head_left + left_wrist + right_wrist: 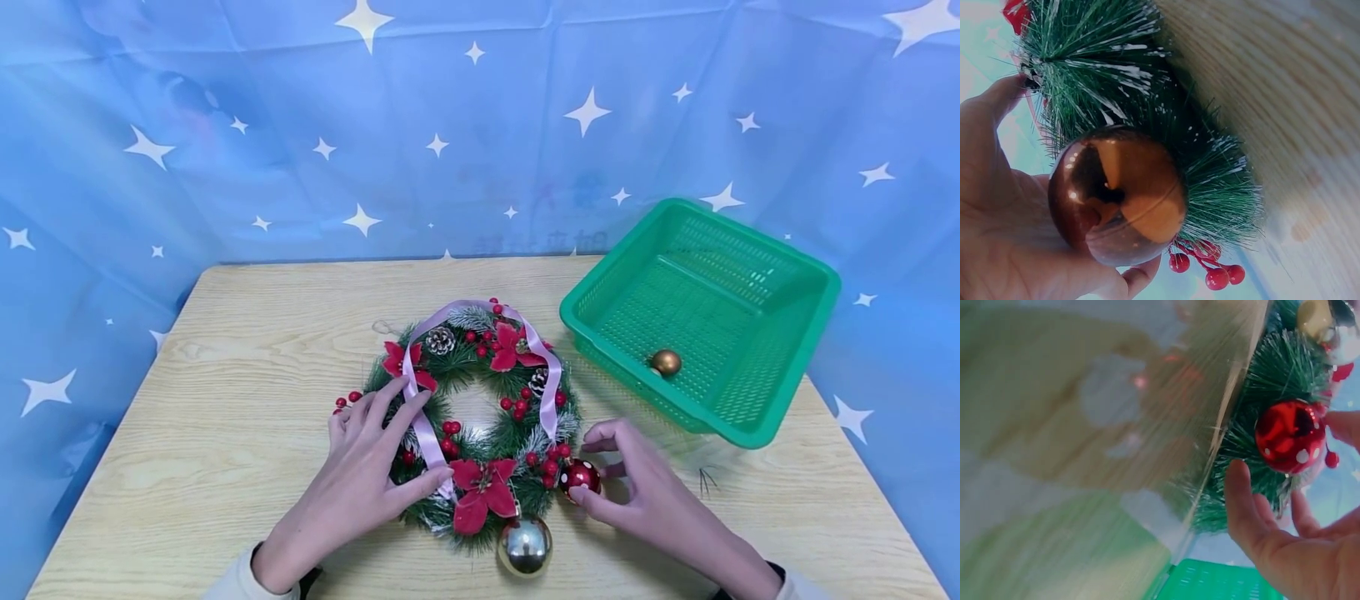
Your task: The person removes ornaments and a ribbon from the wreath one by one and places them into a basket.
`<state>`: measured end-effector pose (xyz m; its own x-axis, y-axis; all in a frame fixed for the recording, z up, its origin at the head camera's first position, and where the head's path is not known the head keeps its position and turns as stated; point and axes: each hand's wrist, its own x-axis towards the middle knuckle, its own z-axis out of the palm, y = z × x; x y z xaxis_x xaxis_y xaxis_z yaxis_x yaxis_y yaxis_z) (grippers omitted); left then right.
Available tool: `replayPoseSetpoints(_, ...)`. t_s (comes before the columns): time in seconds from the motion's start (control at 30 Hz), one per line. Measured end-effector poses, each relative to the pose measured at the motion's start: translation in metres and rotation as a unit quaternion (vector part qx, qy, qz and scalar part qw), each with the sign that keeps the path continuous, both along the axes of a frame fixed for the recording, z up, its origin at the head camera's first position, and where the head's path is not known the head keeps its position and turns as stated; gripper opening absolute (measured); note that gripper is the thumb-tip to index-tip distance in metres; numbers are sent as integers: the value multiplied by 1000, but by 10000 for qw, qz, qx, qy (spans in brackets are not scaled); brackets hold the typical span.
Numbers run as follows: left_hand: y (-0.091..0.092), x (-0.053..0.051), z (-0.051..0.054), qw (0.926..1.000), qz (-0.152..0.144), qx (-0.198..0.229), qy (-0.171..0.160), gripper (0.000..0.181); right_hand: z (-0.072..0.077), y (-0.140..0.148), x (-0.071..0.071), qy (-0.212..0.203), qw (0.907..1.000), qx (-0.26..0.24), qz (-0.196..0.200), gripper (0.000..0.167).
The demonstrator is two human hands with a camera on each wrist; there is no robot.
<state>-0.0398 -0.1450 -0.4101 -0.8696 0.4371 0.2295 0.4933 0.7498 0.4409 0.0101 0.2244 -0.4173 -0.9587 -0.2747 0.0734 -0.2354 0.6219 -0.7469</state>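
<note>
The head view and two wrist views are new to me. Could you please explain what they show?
There is no robot here, only a person's bare left hand and right hand. The wide picture comes from a camera worn on the head; each closer one comes from a wrist. On the table lies a decorated wreath, and beside it is a green basket with a copper bauble inside. The left hand rests on the wreath. The right hand is at the red bauble, fingers spread; no firm grip shows.
</note>
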Motion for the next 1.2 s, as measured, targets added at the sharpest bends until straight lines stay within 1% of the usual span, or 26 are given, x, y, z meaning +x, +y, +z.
replayPoseSetpoints(0.1,-1,0,-1,10000,-15,-4,6,90,0,-1,0,40,9999,15,144,55)
replayPoseSetpoints(0.23,-1,0,-1,10000,-34,-35,8,90,-2,-2,0,87,9994,-31,337,53)
replayPoseSetpoints(0.4,-1,0,-1,10000,-45,-58,32,87,-2,-3,0,234,9985,-81,481,49)
replayPoseSetpoints(0.63,-1,-1,-2,10000,-82,-12,31,86,3,1,4,175,9991,-145,347,43)
replayPoseSetpoints(0.83,-2,0,-2,9999,-96,-4,39,84,8,2,2,404,9983,-274,319,44)
replayPoseSetpoints(1.07,-1,1,-3,9999,-81,-53,62,82,14,5,-1,498,9978,-379,201,50)
replayPoseSetpoints(1.2,-1,2,-3,9999,-61,-84,61,83,17,6,-4,634,9965,-502,191,50)
